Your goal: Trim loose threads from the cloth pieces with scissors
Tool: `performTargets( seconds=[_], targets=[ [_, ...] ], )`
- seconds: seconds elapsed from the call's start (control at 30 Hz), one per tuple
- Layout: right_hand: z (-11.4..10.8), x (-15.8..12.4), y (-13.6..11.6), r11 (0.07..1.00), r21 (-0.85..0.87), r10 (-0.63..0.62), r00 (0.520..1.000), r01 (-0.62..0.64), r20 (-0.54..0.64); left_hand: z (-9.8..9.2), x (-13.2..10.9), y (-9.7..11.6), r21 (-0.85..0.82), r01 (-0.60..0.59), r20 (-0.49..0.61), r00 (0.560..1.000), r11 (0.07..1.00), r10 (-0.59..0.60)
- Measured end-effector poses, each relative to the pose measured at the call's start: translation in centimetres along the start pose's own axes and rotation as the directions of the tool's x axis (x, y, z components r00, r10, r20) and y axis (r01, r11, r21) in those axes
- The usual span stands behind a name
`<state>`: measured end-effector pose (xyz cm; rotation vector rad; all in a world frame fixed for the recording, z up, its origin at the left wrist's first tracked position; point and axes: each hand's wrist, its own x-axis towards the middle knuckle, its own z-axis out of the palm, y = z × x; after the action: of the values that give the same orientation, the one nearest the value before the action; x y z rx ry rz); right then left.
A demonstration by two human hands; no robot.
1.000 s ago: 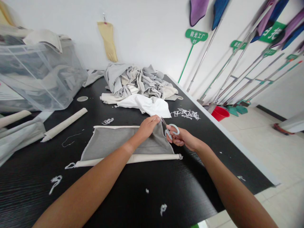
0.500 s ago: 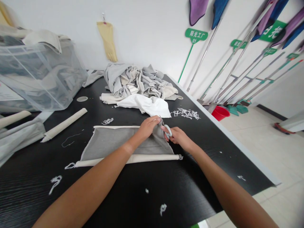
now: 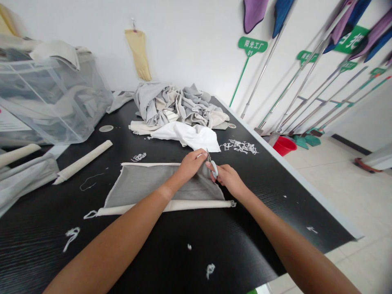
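A grey cloth (image 3: 134, 183) lies on the black table, with pale rolled or folded strips along its far and near edges. My left hand (image 3: 192, 161) pinches the cloth near its right end, lifting that part off the table. In my right hand (image 3: 226, 175) is a pair of scissors (image 3: 214, 168) with light grey handles. Their blades point up and away, close to my left fingertips at the cloth's right edge. Whether the blades are touching the fabric is hard to make out. Thread loops stick out at both ends of the near strip.
Behind lie a white cloth (image 3: 190, 134) and a heap of grey and beige cloths (image 3: 180, 102). Thread scraps (image 3: 240, 146) are piled at the right. A clear plastic bin (image 3: 76, 106) and a rolled cloth (image 3: 84, 161) are on the left. Mops and a red bucket (image 3: 284, 145) stand beyond the table.
My right hand has turned slightly and shifted a little left with the scissors, whose blades now show more upright. My left hand keeps its hold on the cloth, almost still.
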<state>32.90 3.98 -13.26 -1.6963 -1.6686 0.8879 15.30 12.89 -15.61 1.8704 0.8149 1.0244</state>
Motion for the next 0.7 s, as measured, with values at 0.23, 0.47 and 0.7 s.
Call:
performTargets(
  seconds=[0.23,0.47,0.7],
  targets=[
    [0.67,-0.31,-0.78,0.999,-0.044,0.020,0.999,-0.022,-0.048,-0.01,-0.06,-0.26,0.031,-0.006,0.000,1.000,0.999,0.006],
    [0.43,-0.22,-0.83,0.999,-0.028,0.018,0.999,-0.019,-0.039,0.11,-0.13,-0.05,-0.014,-0.022,0.016,1.000,1.000,0.022],
    [0.40,0.05,-0.42,0.999,0.033,0.013,0.996,-0.010,-0.088,-0.07,-0.02,0.19,-0.015,-0.009,0.017,1.000,1.000,0.009]
  ],
)
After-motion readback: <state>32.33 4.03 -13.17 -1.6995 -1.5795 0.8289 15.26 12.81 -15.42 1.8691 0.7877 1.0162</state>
